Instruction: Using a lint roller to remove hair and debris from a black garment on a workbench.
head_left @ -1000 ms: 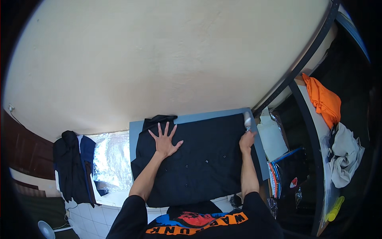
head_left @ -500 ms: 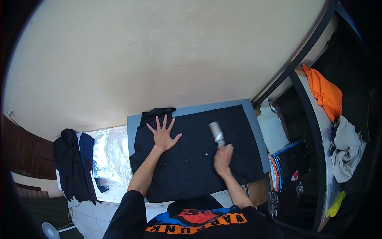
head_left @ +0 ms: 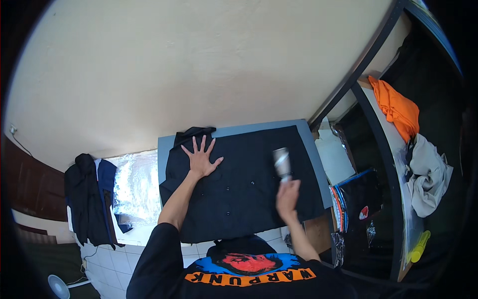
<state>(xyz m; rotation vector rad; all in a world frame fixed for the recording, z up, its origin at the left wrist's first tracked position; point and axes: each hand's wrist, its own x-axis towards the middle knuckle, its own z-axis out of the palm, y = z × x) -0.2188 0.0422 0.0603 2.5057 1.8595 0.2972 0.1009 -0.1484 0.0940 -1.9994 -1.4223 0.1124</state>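
Observation:
A black buttoned shirt (head_left: 239, 154) lies spread over a grey-blue tabletop (head_left: 312, 167), several small buttons showing on it. My left hand (head_left: 201, 162) rests flat on its left part, fingers spread, below a bunched fold near the far edge. On the right part, my right hand (head_left: 288, 200) is closed around the handle of a lint roller (head_left: 282, 162). The roller's pale cylinder points away from me over the cloth and is slightly blurred; whether it touches the cloth I cannot tell.
Dark garments (head_left: 87, 199) hang or lie at the left, beside a shiny plastic-covered surface (head_left: 137, 187). At the right stands a shelf with an orange cloth (head_left: 396, 109), a grey cloth (head_left: 427, 174) and a yellow-green tube-like object (head_left: 420, 246). A white fan (head_left: 59, 287) is at lower left.
My right hand has moved the lint roller a little to the right across the shirt. My left hand stays spread on the cloth. The whole view has shifted slightly.

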